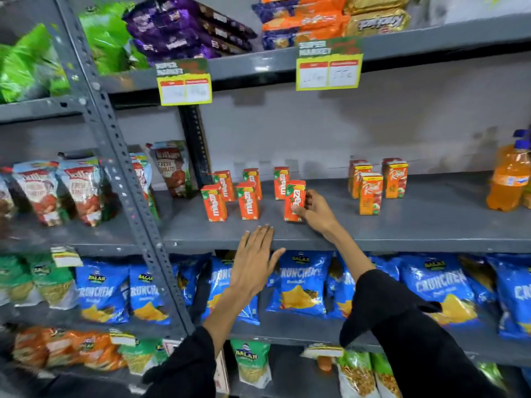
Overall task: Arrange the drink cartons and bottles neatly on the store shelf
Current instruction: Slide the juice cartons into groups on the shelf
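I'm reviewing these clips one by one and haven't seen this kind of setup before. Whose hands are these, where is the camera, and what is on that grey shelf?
There is no machine here: a person wears a wide-angle camera on the head, so the single picture looks forward and down at their own two hands. The right hand grips a red-orange Maaza juice carton standing on the grey metal shelf. The left hand is open and empty, fingertips at the shelf's front edge. Five more Maaza cartons stand to the left in loose rows. Further right are orange Real juice cartons and, at the picture's edge, orange soda bottles. Snack bags fill the other shelves.
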Motion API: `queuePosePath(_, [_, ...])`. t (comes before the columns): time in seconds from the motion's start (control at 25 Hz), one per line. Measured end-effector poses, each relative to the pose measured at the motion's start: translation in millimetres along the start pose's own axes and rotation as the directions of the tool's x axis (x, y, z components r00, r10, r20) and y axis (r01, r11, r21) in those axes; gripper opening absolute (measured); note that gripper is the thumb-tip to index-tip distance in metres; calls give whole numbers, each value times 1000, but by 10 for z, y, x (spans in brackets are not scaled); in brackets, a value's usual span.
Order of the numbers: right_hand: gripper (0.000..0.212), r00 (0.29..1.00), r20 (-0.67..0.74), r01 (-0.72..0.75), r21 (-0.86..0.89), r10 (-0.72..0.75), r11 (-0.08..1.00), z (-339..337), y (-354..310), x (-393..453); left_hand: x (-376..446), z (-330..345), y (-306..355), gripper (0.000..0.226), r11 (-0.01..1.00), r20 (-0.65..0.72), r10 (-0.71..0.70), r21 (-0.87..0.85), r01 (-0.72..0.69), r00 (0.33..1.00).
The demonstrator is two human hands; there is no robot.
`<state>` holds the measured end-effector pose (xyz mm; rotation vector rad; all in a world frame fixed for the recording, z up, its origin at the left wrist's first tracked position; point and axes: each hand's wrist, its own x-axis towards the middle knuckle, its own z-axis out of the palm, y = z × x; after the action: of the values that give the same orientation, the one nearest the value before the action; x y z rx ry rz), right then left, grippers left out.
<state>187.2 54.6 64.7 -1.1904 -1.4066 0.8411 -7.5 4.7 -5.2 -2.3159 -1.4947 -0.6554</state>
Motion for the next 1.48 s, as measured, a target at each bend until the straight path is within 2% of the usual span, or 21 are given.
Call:
queuePosePath(0.24, [44,998,-43,-51,-70,48,996,288,8,270,-3,99,-35,63,1000,-102,-10,-20,8,995])
queuePosePath(0.44, [47,999,-5,-44,-71,43,997,299,117,316,17,207,-32,61,999,-149,-29,-18,27,988])
queuePosePath(0.6, [54,998,10,-66,-119,68,991,297,108,336,23,220,-15,60,998,-151,-58,-47,51,987])
queuePosePath(0.76, [74,998,-12,-63,-165,62,984,189,120,193,16,233,-31,62,999,-153,-40,-19,37,987])
queuePosePath(0.84, [72,998,-53,-34,-165,25,986,19,149,36,15,230,1,66,997,-155,-70,-26,66,986])
queuePosePath(0.92, [55,994,-106,11,-164,-29,986,-254,196,-138,14,221,123,69,996,-156,-77,-47,71,985])
queuePosePath(1.04, [37,976,-203,56,-147,-86,988,-814,217,-357,57,214,527,68,999,-187,4,-50,-13,982])
queuePosePath(1.28, [31,933,-351,22,-160,-78,987,-2266,406,-683,332,260,1881,64,995,-158,44,-76,-56,987])
queuePosePath(1.48, [15,885,-462,-47,-227,-65,973,-3520,613,-807,471,375,2774,64,995,-134,18,-95,-31,991])
